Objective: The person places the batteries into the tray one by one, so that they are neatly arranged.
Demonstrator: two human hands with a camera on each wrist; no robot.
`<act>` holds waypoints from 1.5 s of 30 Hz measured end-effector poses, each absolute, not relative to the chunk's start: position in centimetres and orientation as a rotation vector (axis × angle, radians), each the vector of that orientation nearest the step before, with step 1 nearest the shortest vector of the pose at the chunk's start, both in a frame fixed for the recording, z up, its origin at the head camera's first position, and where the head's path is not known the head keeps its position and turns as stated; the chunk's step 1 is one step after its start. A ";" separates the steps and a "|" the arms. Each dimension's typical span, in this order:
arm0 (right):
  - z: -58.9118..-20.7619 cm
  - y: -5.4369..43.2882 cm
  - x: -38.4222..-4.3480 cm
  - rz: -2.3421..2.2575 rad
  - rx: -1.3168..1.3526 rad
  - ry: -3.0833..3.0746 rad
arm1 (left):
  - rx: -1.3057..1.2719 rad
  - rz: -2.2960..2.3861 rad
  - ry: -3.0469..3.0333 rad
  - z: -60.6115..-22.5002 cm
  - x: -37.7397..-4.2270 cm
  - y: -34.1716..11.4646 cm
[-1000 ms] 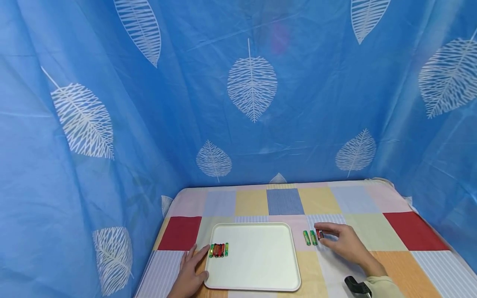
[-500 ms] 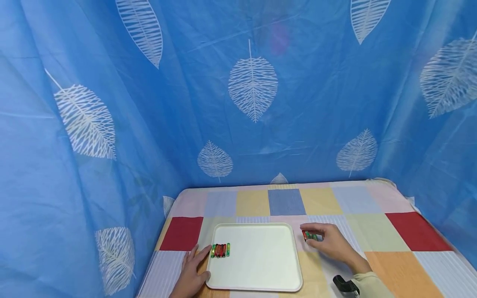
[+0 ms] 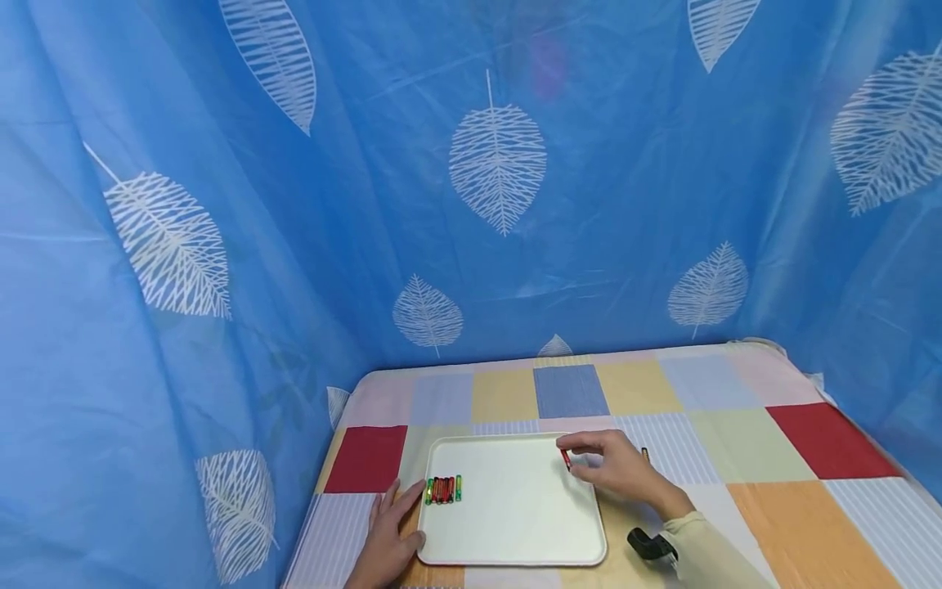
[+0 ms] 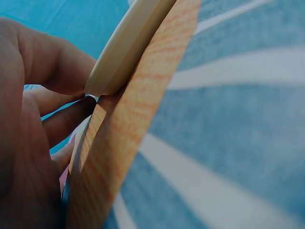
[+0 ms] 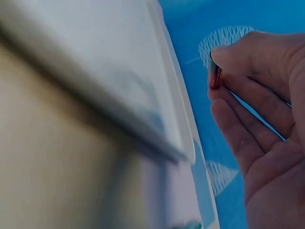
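A red and black battery [image 5: 216,76] is pinched upright between the thumb and fingertips of my right hand [image 3: 618,465]. In the head view, that hand hovers over the right edge of the white tray [image 3: 522,532]. At the tray's left side lies a row of batteries [image 3: 444,490], several red and black ones with a green one at each end. The green battery [image 3: 459,487] at the right end sits slightly apart. My left hand [image 3: 390,532] rests beside the tray, its thumb and index fingertip touching the left rim.
A small dark-tipped battery end [image 3: 644,454] shows behind my right wrist, and a bit of green [image 5: 193,225] appears low in the right wrist view. The patchwork tablecloth [image 3: 765,442] covers the table. A blue leaf-patterned curtain [image 3: 589,245] encloses its back and sides.
My right hand has carried the red battery leftward from the table, past the green batteries, to above the tray's right edge. My left hand stays at the rim. The head view has shifted slightly.
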State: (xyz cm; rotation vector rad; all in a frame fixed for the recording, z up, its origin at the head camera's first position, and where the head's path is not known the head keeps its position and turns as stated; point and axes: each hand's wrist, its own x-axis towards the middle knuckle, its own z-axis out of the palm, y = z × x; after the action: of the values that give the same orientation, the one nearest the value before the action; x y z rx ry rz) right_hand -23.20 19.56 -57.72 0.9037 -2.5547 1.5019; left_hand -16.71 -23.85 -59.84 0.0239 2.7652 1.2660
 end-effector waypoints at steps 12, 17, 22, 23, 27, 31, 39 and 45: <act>-57.7 14.5 -23.3 1.582 0.989 -2.531 | 0.037 1.270 2.740 -60.1 -17.0 -24.0; -57.8 12.7 -23.5 1.607 0.976 -2.555 | -0.005 1.267 2.721 -59.8 -17.0 -23.8; -57.9 10.7 -23.6 1.622 0.988 -2.576 | -0.045 1.253 2.717 -59.4 -16.9 -24.1; -57.9 10.3 -23.6 1.615 0.996 -2.576 | -0.051 1.250 2.715 -59.4 -16.9 -24.1; -57.9 8.9 -23.7 1.572 1.020 -2.598 | -0.051 1.244 2.715 -59.7 -17.0 -24.4; -57.8 7.8 -23.7 1.551 1.049 -2.641 | -0.038 1.265 2.704 -59.9 -17.1 -24.5; -58.1 6.1 -23.8 1.481 1.051 -2.683 | 0.002 1.295 2.716 -60.0 -17.1 -24.1; -58.4 4.6 -24.0 1.439 1.079 -2.673 | -0.005 1.289 2.717 -59.7 -16.8 -24.2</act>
State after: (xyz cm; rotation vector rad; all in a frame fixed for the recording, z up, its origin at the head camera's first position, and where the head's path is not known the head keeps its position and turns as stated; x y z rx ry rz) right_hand -23.99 4.61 -58.36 1.0789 -2.6728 1.4390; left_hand -16.85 -24.18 -59.69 -0.0048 2.7171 1.2891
